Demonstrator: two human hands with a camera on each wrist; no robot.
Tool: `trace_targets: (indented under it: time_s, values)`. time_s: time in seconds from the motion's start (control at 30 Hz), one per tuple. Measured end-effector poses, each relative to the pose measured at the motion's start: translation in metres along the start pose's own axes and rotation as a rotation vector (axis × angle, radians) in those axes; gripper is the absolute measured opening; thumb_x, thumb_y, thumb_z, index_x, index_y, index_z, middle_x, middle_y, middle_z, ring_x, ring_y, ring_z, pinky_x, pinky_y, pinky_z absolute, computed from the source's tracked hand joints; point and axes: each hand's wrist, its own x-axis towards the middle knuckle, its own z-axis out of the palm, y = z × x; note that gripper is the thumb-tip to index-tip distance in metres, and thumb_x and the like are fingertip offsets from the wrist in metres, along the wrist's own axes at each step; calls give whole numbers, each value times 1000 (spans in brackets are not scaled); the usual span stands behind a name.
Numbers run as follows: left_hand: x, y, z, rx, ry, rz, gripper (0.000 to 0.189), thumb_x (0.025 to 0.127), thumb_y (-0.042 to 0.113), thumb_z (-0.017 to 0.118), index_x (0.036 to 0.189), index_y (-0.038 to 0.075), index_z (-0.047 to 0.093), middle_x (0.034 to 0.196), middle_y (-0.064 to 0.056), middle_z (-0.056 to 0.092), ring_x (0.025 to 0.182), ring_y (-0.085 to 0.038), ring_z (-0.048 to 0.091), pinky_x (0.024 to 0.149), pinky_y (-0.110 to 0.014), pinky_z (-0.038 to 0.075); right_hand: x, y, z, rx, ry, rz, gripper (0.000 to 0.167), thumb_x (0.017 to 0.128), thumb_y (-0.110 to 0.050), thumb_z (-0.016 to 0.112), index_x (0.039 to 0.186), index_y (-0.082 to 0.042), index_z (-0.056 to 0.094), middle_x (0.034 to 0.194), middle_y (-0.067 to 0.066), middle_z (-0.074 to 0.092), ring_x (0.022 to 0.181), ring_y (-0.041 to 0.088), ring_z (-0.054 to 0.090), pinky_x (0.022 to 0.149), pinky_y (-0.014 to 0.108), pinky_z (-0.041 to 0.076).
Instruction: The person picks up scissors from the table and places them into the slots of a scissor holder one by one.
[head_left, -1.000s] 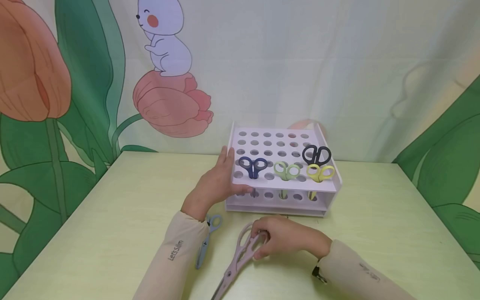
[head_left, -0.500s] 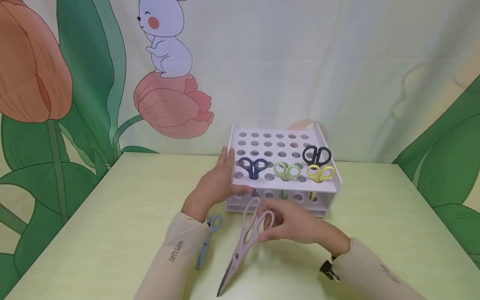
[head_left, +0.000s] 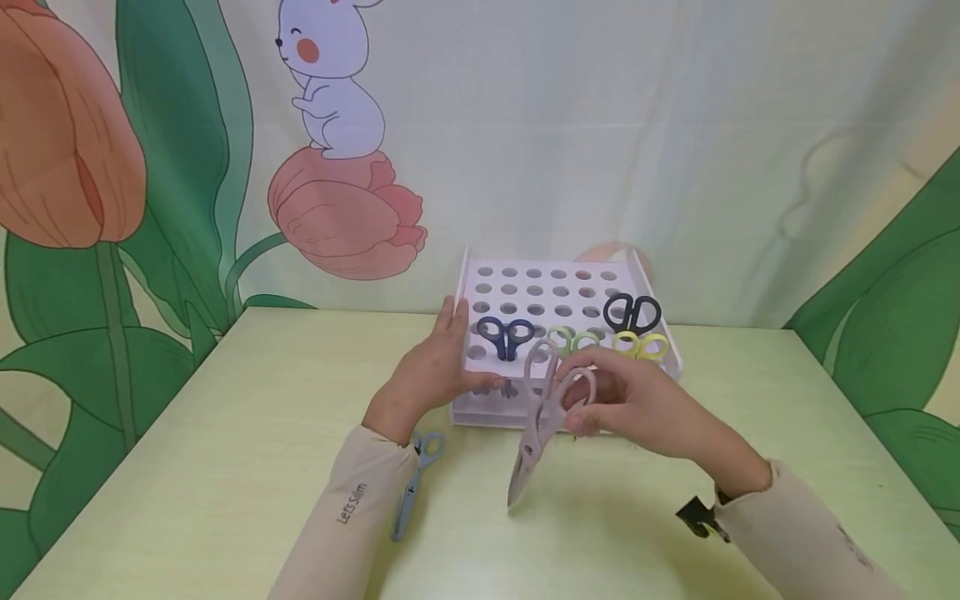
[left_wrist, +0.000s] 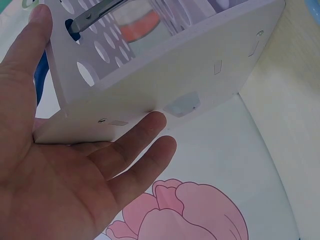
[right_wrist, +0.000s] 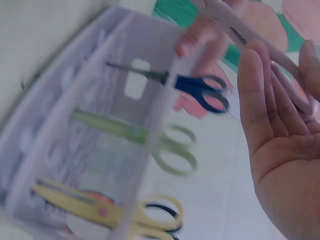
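Observation:
My right hand [head_left: 645, 408] pinches one handle loop of the pale pink scissors [head_left: 529, 450]. They hang in front of the white rack [head_left: 487, 419], blades slanting down and left, one handle loop overlapping the rack in the head view. My left hand [head_left: 427, 367] rests against the rack's left side. Its fingers lie straight along the outer panel in the left wrist view, its thumb [left_wrist: 41, 22] at the front edge. Navy scissors [head_left: 506, 346], light green scissors [right_wrist: 135, 132], yellow scissors [right_wrist: 100, 212] and black scissors [head_left: 632, 321] stand in the rack's holes, handles up.
Light blue scissors [head_left: 407, 504] lie on the pale yellow table [head_left: 247, 467], beside the left forearm. Many holes in the rack's top shelf hold nothing. A printed curtain [head_left: 525, 150] with tulips and a white rabbit hangs behind the table.
My right hand has lifted the pink scissors off the table and carried them up and right towards the rack, and their blades now hang more steeply. The left hand has stayed in place.

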Motion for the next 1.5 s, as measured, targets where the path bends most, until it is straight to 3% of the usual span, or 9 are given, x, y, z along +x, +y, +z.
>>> trace_targets:
  time_s: [0.33,0.67,0.9,1.1,1.27,1.4,1.5]
  values:
    - [-2,-2,-2,13,5,-6,124,80,51,83,162,2,3,167,-20,-4,133,-39,49,102,-47,45,-8,-23,-33,-69,121,-3,4,96,2,66,99,0,65,82,12,70,71,28,72,59,42,59]
    - [-1,-2,-2,-3,1,-3,124,80,52,83,162,4,4,167,-19,-5,133,-39,49,103,-47,45,-4,-57,-64,-119,210,-150,11,103,1,55,106,4,65,88,16,72,73,26,72,64,35,59]
    - [-1,-1,-3,-7,-2,-2,125,80,53,83,162,4,3,167,-19,-5,133,-39,49,102,-47,45,5,-78,-87,20,369,-207,17,104,-6,56,108,7,65,91,18,72,74,25,73,67,35,58]
    - [-2,-1,-4,-9,-4,-2,124,80,52,83,162,4,2,167,-19,-6,134,-40,48,103,-47,44,18,-79,-98,126,469,-297,20,103,-8,58,107,10,66,89,18,72,71,24,73,67,33,58]
    - [-2,-1,-3,-10,-5,-3,124,80,52,83,162,4,3,167,-19,-6,134,-40,48,103,-48,44,32,-69,-103,19,529,-191,19,103,-15,59,108,3,66,88,14,73,71,21,74,67,30,58]
    - [-1,-1,-1,-8,-4,5,124,80,52,83,162,4,3,167,-20,-5,133,-40,49,102,-48,45,41,-56,-103,-110,527,-84,21,105,-19,56,111,0,65,89,10,73,73,21,74,68,30,59]
    - [0,0,-1,-4,-4,8,125,80,53,83,162,4,3,167,-20,-5,132,-39,50,101,-47,46,48,-48,-102,-137,522,-44,23,106,-19,55,113,2,63,89,11,73,73,21,74,68,31,59]
